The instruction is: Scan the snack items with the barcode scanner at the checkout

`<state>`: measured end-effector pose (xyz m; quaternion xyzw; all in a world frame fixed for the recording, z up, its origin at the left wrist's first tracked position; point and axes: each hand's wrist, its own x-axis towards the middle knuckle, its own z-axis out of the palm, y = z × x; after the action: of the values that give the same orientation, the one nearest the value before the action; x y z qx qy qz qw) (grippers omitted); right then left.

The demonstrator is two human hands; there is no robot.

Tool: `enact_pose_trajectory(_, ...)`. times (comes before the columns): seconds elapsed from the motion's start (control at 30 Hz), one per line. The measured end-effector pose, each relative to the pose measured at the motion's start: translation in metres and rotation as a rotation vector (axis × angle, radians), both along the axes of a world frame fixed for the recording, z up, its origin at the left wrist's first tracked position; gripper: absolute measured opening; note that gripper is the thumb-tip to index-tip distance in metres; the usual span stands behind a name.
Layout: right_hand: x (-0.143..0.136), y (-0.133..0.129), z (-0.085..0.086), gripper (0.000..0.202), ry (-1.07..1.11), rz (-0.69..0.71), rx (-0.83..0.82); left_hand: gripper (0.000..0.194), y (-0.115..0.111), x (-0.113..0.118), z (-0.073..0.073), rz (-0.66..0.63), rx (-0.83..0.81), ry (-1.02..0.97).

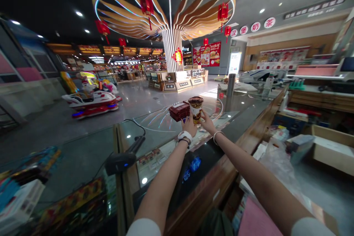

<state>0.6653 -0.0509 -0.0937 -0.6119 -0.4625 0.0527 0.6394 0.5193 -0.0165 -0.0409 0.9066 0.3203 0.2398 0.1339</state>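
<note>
Both hands reach out over the glass counter [163, 132]. In my left hand [189, 127], the fingers close on the near right end of a stack of dark red packets [179, 111]; part of this hand also lies against a cup beside them. My right hand [207, 122] grips the right side of that brown and gold chocolate cup [195, 107], which stands upright with a dark lid. Whether the stack and the cup rest on the glass or are slightly raised, I cannot tell.
A black barcode scanner [124, 160] with a cord stands left of my forearm. Boxed goods [23, 199] lie at the lower left. A metal post [230, 85] rises farther along the counter. An open cardboard box [332, 147] and plastic bags [279, 158] are at the right.
</note>
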Motion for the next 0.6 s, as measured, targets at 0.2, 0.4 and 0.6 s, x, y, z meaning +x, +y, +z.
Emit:
enact_pose_trajectory(0.2,-0.017,-0.009,0.013,0.087,0.005,0.037,0.150,0.095,-0.016,-0.014,0.012,0.022,0.061,-0.193)
enact_pose_trajectory(0.4,-0.070,-0.015,0.048,0.092,0.027,0.082,0.271,0.087,-0.024,-0.054,0.032,0.052,0.185,-0.388)
enact_pose_trajectory(0.6,-0.140,-0.023,0.078,0.085,-0.027,0.138,0.313,0.086,-0.026,-0.117,0.051,0.133,0.307,-0.412)
